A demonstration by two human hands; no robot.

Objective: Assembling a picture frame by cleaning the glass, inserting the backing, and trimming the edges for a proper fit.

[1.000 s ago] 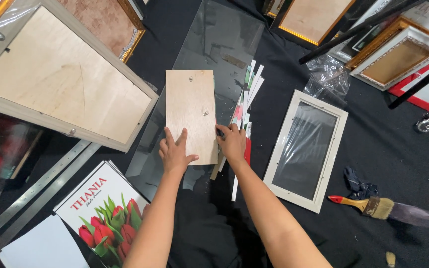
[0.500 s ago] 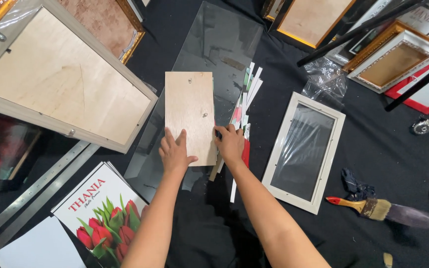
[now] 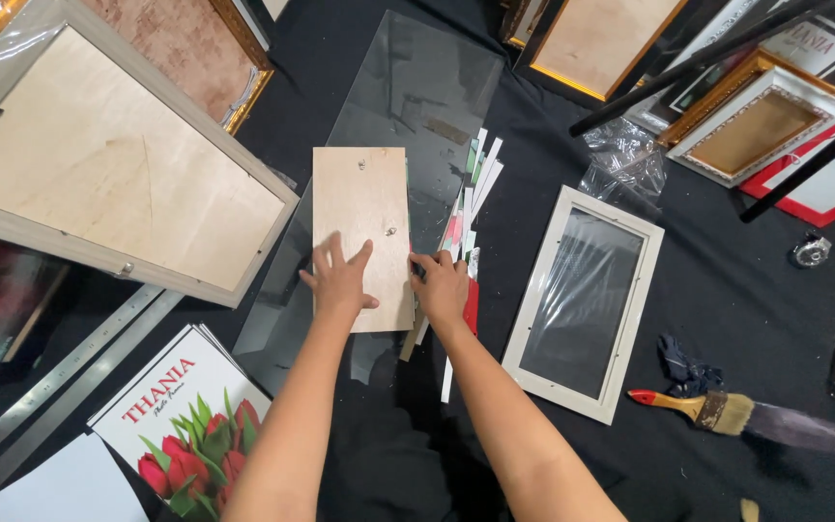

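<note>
Head view: a plain wooden backing board point(image 3: 363, 232) lies flat on a sheet of clear glass point(image 3: 408, 116), its long sides running away from the person. The left hand point(image 3: 340, 282) rests palm-down on the board's near end, fingers spread flat — pressing, not gripping. The right hand point(image 3: 442, 288) sits at the board's right-hand edge near the lower corner, fingers curled against that edge; whether they pinch anything between them cannot be told.

Just beyond the right hand's fingertips, a fan of thin paper strips point(image 3: 468, 208) pokes out from under the board's right edge, touching it. The glass extends well past the board on the far side and slightly on the left, over a black cloth point(image 3: 727, 290).

To the right of the right hand, apart from the strips by a band of bare cloth, lies a white frame point(image 3: 586, 302) with a film-covered pane. Further right — a paintbrush point(image 3: 698, 406) with a red-tipped handle. Left of the left hand, a large grey frame point(image 3: 99, 174) shows its wooden back, its corner near the glass edge. Nearer the person on that side lie a metal ruler point(image 3: 70, 372) and a tulip print point(image 3: 190, 425).
</note>
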